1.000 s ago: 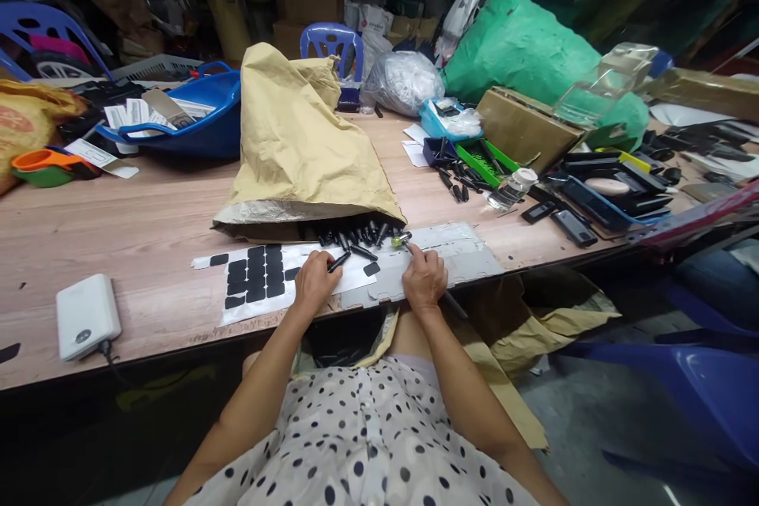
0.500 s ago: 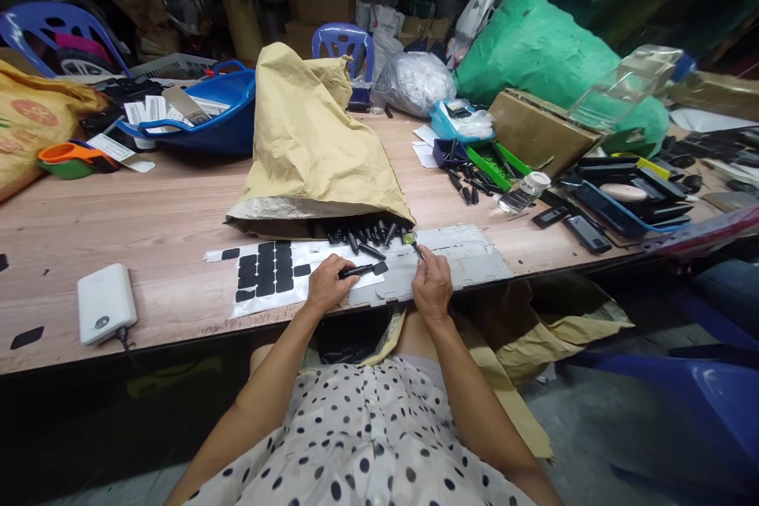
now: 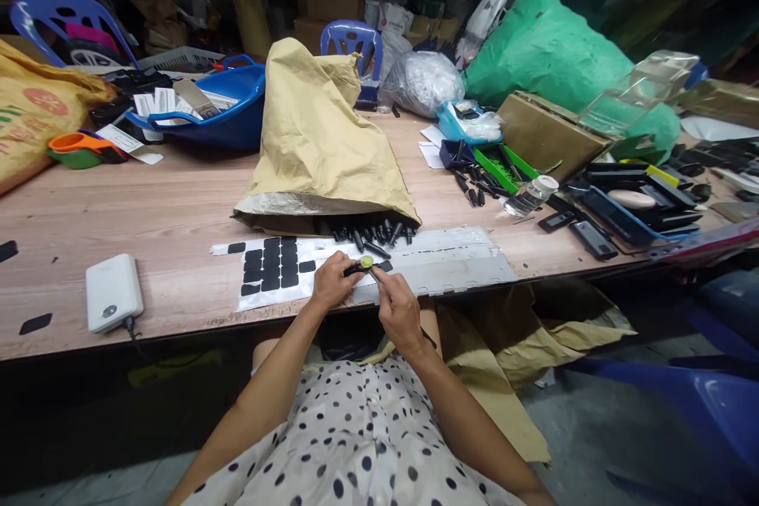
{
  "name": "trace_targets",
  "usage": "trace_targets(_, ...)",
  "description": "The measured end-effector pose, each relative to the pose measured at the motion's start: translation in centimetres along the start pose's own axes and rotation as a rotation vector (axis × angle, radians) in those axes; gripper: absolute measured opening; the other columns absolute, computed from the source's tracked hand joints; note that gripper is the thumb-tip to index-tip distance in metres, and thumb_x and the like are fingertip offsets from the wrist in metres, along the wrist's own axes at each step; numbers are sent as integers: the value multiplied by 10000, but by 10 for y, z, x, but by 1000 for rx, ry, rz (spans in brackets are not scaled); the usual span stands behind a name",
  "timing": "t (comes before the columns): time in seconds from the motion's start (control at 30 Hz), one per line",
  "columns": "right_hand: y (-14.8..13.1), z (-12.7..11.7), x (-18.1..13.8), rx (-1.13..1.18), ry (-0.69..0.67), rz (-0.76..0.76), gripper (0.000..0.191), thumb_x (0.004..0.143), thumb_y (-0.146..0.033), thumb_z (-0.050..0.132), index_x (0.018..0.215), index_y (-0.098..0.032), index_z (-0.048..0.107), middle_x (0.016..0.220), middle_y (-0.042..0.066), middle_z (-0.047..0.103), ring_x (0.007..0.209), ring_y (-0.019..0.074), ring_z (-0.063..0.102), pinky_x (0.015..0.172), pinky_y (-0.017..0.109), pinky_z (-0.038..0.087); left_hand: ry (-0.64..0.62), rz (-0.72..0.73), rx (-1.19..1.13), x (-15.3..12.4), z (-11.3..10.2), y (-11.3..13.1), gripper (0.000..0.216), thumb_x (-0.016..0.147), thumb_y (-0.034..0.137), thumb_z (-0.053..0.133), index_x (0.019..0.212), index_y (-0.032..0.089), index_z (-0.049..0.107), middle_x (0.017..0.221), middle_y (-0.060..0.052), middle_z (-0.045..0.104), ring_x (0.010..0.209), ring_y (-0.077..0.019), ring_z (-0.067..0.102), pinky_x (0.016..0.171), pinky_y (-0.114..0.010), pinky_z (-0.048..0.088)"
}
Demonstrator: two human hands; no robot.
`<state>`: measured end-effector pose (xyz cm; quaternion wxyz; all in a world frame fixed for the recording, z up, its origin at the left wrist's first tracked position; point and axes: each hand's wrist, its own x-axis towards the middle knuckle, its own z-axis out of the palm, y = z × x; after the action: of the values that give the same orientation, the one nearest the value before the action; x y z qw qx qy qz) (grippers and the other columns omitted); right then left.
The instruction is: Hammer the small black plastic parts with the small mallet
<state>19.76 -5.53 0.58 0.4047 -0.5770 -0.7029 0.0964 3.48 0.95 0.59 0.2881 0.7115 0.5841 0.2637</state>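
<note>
My left hand (image 3: 332,282) is closed round a slim black stick-shaped part (image 3: 353,269) just above the table's near edge. My right hand (image 3: 401,311) grips a small tool with a round yellow-green head (image 3: 366,262); its head is over the black part, and I cannot tell whether they touch. A loose black patch (image 3: 385,266) lies just right of the fingertips. Left of my hands is a white sheet with rows of black rounded patches (image 3: 271,265). Several black cylindrical pieces (image 3: 379,232) lie at the mouth of a tan paper sack (image 3: 323,134).
A grey board (image 3: 462,259) lies along the near edge. At left stands a white power bank (image 3: 114,292) with a cable. Further back is a blue basin (image 3: 231,107). To the right are a green tray (image 3: 498,170), a clear jar (image 3: 530,196) and several black devices (image 3: 594,239).
My right hand has moved left towards my left hand, bringing the yellow-green tool head over the black part. The left hand keeps its hold. The view has shifted slightly.
</note>
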Motion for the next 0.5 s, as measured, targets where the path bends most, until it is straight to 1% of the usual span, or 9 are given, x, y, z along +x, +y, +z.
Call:
trace_targets(0.1, 1, 1, 0, -67, 24, -23, 411, 1003, -164, 393, 1254, -238, 710, 839, 58, 634, 792, 182, 621, 738, 270, 515, 10, 3, -2, 0, 1, 0, 141, 820, 282, 687, 937, 280, 766, 905, 8, 626, 876, -168, 613, 760, -264, 488)
trace_targets(0.2, 2, 3, -2, -97, -5, -43, 420, 993, -150, 396, 1250, -238, 715, 818, 53, 617, 773, 180, 613, 711, 261, 505, 20, 6, 6, 0, 1, 1, 127, 824, 284, 680, 917, 281, 767, 886, 9, 621, 860, -165, 611, 758, -263, 488)
trace_targets(0.27, 4, 3, -3, -103, -20, -30, 429, 987, -142, 394, 1251, -244, 716, 810, 48, 613, 766, 176, 613, 700, 255, 500, 23, 0, 7, 0, 2, 1, 138, 825, 275, 677, 925, 286, 771, 885, 10, 623, 868, -165, 615, 757, -261, 486)
trace_targets(0.4, 5, -2, -2, -92, 29, 14, 435, 1006, -164, 374, 1275, -251, 705, 818, 52, 616, 782, 177, 617, 718, 257, 502, 21, -23, -4, 0, 2, 3, 171, 806, 256, 700, 954, 289, 779, 908, 8, 637, 900, -172, 630, 778, -264, 490)
trace_targets(0.5, 6, -4, -2, -71, 49, 24, 421, 1014, -190, 381, 1285, -247, 699, 821, 56, 615, 768, 179, 611, 698, 256, 496, 19, -13, -9, 0, 2, 2, 166, 808, 267, 700, 949, 294, 783, 914, 4, 642, 887, -174, 633, 769, -267, 496)
